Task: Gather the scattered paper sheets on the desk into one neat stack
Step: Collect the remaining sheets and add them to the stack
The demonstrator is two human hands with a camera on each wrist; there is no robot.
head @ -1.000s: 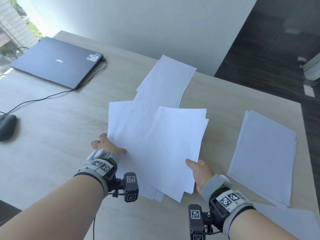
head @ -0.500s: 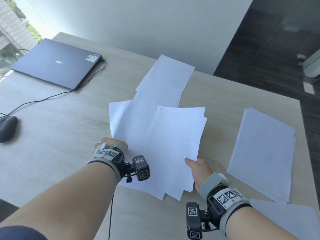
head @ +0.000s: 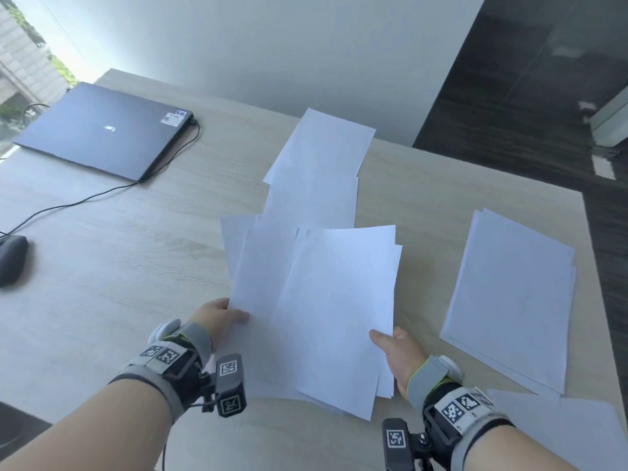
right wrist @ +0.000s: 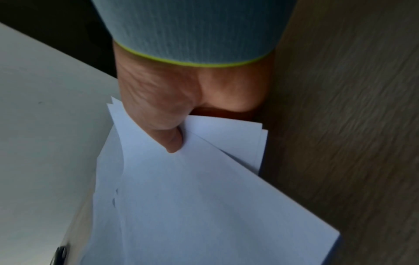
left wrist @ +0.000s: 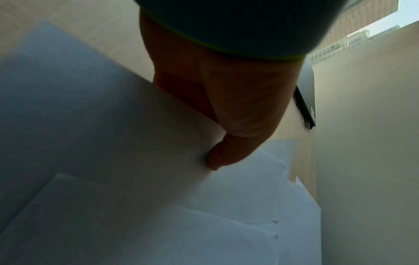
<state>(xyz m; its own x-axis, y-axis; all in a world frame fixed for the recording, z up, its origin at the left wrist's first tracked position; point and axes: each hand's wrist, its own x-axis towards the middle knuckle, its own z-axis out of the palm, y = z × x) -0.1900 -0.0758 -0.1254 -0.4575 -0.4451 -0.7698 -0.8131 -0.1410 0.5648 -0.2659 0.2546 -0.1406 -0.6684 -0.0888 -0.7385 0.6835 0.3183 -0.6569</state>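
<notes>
Left hand (head: 217,316) had slid in under the sheets (head: 326,300), now pinching their left edge. Right hand (head: 399,356) kept its thumb-pinch; bundle ready to square, other piles remained.

a closed dark laptop (head: 102,130) lies at the desk's (head: 102,266) far left; its black cable (head: 85,198) trails toward a dark mouse (head: 12,258).

Smooth white paper sheets (head: 326,300); matt, seemingly wood-grain desk (head: 119,266)
</notes>
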